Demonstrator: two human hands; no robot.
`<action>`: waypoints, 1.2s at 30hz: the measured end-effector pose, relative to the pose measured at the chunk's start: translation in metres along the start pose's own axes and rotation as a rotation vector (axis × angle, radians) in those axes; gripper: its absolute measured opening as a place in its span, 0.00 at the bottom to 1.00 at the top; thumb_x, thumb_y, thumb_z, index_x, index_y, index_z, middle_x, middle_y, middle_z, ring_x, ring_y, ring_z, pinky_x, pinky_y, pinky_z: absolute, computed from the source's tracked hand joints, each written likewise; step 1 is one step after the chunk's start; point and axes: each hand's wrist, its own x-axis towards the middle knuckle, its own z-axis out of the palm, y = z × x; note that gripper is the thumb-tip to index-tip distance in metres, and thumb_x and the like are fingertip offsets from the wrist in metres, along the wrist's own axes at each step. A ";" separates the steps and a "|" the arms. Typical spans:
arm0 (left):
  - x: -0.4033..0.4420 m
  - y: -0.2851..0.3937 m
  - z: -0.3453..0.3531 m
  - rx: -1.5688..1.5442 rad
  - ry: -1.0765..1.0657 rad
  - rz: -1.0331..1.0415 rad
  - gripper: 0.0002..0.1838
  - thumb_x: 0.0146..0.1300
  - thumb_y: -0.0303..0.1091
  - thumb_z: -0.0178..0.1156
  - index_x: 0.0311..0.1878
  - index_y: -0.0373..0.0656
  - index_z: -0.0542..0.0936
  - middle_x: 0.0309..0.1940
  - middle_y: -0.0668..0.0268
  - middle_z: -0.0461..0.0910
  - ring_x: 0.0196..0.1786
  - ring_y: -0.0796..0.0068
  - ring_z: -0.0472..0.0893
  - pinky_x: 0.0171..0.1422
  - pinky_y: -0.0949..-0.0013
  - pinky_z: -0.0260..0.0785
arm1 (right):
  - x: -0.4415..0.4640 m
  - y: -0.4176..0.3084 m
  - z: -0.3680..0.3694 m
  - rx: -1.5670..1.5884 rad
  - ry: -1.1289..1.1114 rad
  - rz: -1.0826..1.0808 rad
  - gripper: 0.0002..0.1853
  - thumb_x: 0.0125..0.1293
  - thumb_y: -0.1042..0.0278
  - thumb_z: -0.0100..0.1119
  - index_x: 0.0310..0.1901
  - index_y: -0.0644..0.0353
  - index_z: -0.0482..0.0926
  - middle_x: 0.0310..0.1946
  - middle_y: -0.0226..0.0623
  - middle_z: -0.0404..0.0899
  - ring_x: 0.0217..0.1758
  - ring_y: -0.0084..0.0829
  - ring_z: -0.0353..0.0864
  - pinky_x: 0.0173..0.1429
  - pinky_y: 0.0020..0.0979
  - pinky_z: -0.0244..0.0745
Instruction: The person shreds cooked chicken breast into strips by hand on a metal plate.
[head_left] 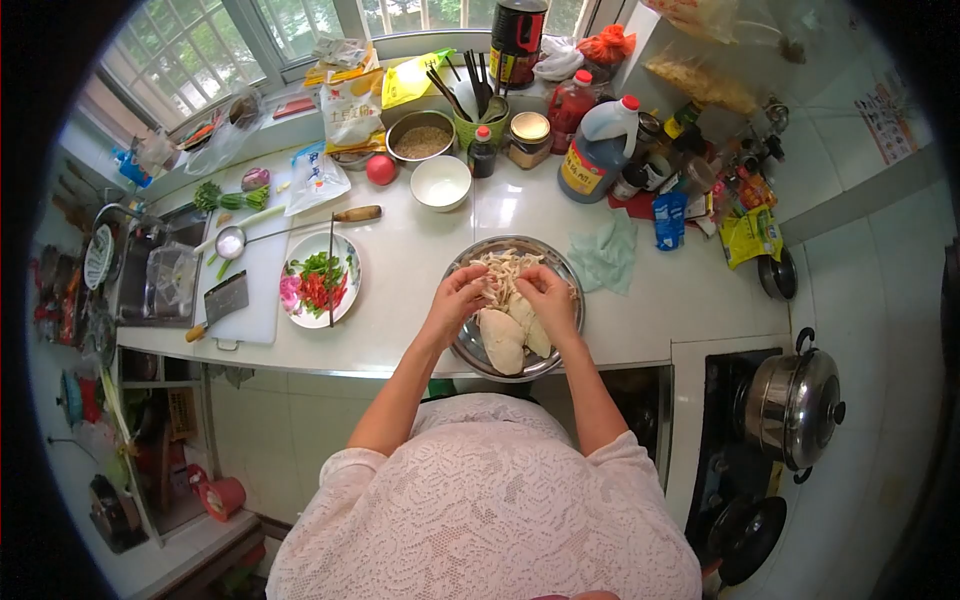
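A round steel bowl [466, 345] stands at the counter's front edge. Pale shredded meat [512, 268] fills its far part, and large whole pieces of pale meat [501, 340] lie in its near part. Above the bowl's left side, my left hand [464, 298] has its fingers pinched on a bit of the pale meat. My right hand [546, 302] faces it on the right, fingers pinched together over the meat; what they hold is too small to tell. Both hands are close together, with a small gap between their fingertips.
Left of the bowl are a plate [348, 262] with chopped red and green peppers and chopsticks, and a white cutting board [262, 318] with a cleaver [226, 298]. Bottles [590, 170] and a white bowl [440, 184] stand behind. A steel pot [790, 405] sits right on the stove.
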 end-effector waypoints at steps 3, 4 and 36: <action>-0.001 0.002 0.006 -0.013 -0.086 0.002 0.18 0.62 0.23 0.51 0.57 0.36 0.70 0.50 0.61 0.76 0.52 0.72 0.78 0.57 0.70 0.72 | -0.010 -0.022 0.013 -0.008 -0.130 0.018 0.05 0.60 0.76 0.60 0.37 0.64 0.76 0.32 0.28 0.78 0.34 0.17 0.76 0.40 0.19 0.71; 0.000 0.001 0.007 -0.012 -0.088 0.003 0.18 0.62 0.23 0.51 0.57 0.36 0.70 0.50 0.61 0.76 0.52 0.72 0.78 0.57 0.70 0.72 | -0.012 -0.024 0.017 -0.088 -0.101 -0.063 0.04 0.60 0.76 0.60 0.37 0.64 0.77 0.31 0.29 0.78 0.32 0.17 0.76 0.37 0.20 0.72; 0.001 -0.023 -0.007 -0.178 0.212 0.030 0.11 0.68 0.33 0.54 0.47 0.36 0.76 0.39 0.64 0.79 0.43 0.74 0.79 0.48 0.72 0.77 | -0.018 -0.016 0.003 0.227 0.008 0.019 0.03 0.65 0.73 0.55 0.36 0.62 0.75 0.24 0.26 0.73 0.27 0.17 0.70 0.34 0.21 0.68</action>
